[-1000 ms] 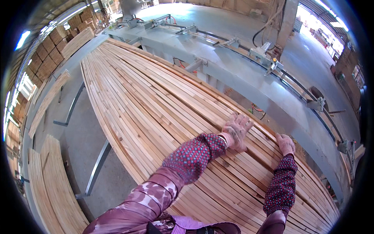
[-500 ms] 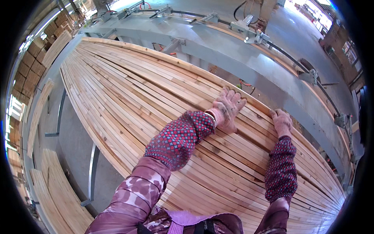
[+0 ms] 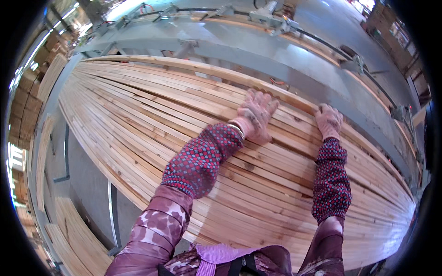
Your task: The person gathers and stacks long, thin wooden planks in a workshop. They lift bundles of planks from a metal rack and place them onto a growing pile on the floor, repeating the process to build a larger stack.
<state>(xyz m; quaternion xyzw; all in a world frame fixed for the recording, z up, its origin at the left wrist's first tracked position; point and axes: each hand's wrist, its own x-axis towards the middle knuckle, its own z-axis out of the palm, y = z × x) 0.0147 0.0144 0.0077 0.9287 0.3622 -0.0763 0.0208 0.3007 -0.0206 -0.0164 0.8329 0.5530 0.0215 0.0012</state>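
Readable text: none
Long, narrow, pale wooden strips (image 3: 152, 138): at centre, no legible lettering or numbers
Long grey metal machine beam (image 3: 258, 64): at one o'clock, no label readable
Stacked brown wooden bundles (image 3: 20, 110): toward nine o'clock, too small and blurred to read any marking
Purple woven fabric strap (image 3: 206, 267): at six o'clock, no word or sign legible

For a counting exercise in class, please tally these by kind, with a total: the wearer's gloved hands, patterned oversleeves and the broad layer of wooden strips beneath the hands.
Left hand and right hand: 2
Patterned oversleeves: 2
Wooden strip layer: 1
Total: 5
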